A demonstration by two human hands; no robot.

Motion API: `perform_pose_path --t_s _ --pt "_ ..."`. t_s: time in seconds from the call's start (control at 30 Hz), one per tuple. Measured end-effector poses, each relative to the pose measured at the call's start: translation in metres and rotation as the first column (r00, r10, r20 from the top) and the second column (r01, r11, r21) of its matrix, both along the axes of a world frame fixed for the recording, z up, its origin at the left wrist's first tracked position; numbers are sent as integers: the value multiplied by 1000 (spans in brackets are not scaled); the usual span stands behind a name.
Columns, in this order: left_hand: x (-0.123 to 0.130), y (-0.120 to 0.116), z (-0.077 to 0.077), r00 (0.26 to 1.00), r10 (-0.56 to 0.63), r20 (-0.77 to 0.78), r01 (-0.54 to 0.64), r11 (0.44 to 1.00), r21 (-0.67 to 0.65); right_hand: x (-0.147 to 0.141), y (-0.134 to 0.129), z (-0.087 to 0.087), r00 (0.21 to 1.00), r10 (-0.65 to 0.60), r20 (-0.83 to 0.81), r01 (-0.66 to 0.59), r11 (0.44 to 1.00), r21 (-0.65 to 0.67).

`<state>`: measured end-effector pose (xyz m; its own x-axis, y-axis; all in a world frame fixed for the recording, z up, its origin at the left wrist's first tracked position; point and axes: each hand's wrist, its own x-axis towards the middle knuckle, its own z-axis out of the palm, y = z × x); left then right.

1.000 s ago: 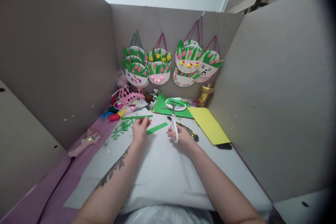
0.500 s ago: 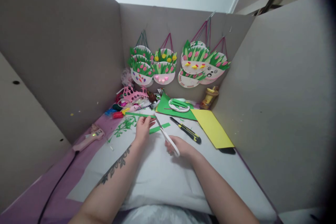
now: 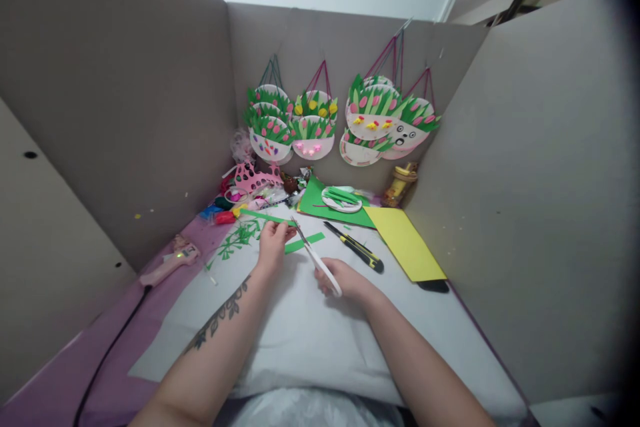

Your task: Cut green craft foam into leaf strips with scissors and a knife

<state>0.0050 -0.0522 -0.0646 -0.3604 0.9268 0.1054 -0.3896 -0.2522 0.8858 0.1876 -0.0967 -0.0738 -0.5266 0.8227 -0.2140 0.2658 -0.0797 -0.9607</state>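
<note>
Pinched in my left hand (image 3: 273,240) is a narrow green paper strip (image 3: 260,215) that sticks out to the left past the fingers. My right hand (image 3: 340,278) is closed round the white handle of a pair of scissors (image 3: 320,265). The scissor blades point up and left, and their tips are at the strip's right end by my left fingertips. Whether they touch the paper I cannot tell. Just beneath the blades, a wider green paper strip (image 3: 313,240) lies on the white sheet. Green paper scraps (image 3: 239,235) are scattered left of my left hand.
A black and yellow utility knife (image 3: 356,247) lies right of the scissors, near yellow paper (image 3: 407,243). Behind are green sheets (image 3: 310,197) and a white plate (image 3: 327,205) with green pieces. A pink glue gun (image 3: 170,265) stands left. Decorated paper-plate baskets (image 3: 371,127) hang on the back panel.
Both hands stay nearly in place, with the strip and scissors between them. The view has shifted very slightly; nothing was taken hold of or let go.
</note>
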Motion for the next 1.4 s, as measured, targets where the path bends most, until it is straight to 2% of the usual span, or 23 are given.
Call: perform_pose_path --t_s 0.47,0.87,1.2,1.4 --pt "-3 1 1 998 -51 -40 51 999 -4 1 -2 3 1000 2 -20 -2 1000 2" --pt "-6 2 1 993 -99 -62 96 995 -37 4 0 6 999 21 37 -22 999 30" --pt "-8 3 4 986 -147 -78 141 987 -79 8 -3 20 996 36 81 -43 996 85" --pt "-9 4 3 983 -160 -88 152 984 -92 10 2 13 996 28 89 -34 997 65"
